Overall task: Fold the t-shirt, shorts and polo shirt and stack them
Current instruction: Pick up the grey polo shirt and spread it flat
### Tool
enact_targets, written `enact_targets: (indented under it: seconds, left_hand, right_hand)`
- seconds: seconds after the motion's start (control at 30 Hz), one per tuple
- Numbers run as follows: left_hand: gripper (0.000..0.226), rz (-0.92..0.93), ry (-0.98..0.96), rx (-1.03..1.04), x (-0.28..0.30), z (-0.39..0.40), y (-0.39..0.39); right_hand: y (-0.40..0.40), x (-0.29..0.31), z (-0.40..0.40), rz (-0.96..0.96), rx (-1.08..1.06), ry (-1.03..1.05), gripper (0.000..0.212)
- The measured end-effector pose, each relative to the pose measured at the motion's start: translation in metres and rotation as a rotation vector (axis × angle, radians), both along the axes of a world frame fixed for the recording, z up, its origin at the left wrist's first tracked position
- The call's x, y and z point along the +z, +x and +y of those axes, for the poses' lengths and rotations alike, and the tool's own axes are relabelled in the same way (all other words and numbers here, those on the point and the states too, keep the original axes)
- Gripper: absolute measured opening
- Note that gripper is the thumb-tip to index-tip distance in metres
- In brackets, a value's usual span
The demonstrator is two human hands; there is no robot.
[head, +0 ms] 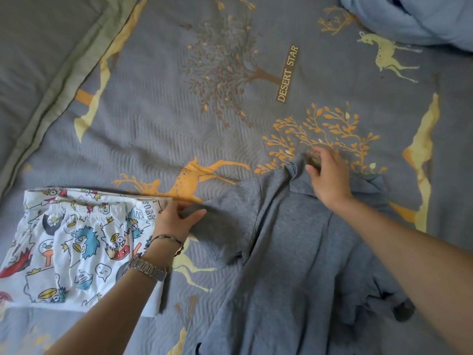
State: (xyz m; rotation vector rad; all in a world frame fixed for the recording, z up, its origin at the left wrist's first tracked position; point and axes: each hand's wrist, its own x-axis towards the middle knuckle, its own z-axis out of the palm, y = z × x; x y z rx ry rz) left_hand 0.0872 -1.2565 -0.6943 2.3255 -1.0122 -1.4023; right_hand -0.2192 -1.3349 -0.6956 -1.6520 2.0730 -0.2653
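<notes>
Two bare hands reach out over a grey quilted bedspread printed with orange deer and trees. A grey knit polo shirt lies spread out and rumpled on the bedspread, in the middle and to the right, with its collar at the far end.

The left hand pinches the edge of the polo shirt's sleeve between its thumb and fingers. A metal watch and a thin bracelet sit on that wrist.

The right hand rests on the collar. Its fingers are spread and only a little bent, and its fingertips look blurry. I cannot tell if it has hold of the collar or only touches it.

Just left of the polo shirt sits a folded stack. White cartoon-print shorts with a stretchy waistband lie on top of a folded white cartoon-print t-shirt. The left hand's wrist passes over this stack's right edge.

A bunched light blue cloth lies at the far right corner.
</notes>
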Motion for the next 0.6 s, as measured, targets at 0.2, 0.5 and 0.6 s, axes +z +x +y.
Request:
enact_targets:
  seconds: [0.2,0.5,0.6]
  left_hand:
    - [0.019,-0.099,-0.120,-0.090,0.007,-0.008,-0.005]
    - [0.017,-0.230,-0.435,0.113,0.024,-0.036,-0.012]
    - [0.025,-0.337,-0.378,0.001,0.020,-0.055,-0.004]
  right_hand:
    - [-0.012,0.002,-0.022,0.138,0.324,0.189,0.035]
    - [-0.016,0.009,-0.037,-0.105,0.132,0.084,0.019]
    - [-0.008,0.007,-0.038,-0.130,0.131,0.065,0.025]
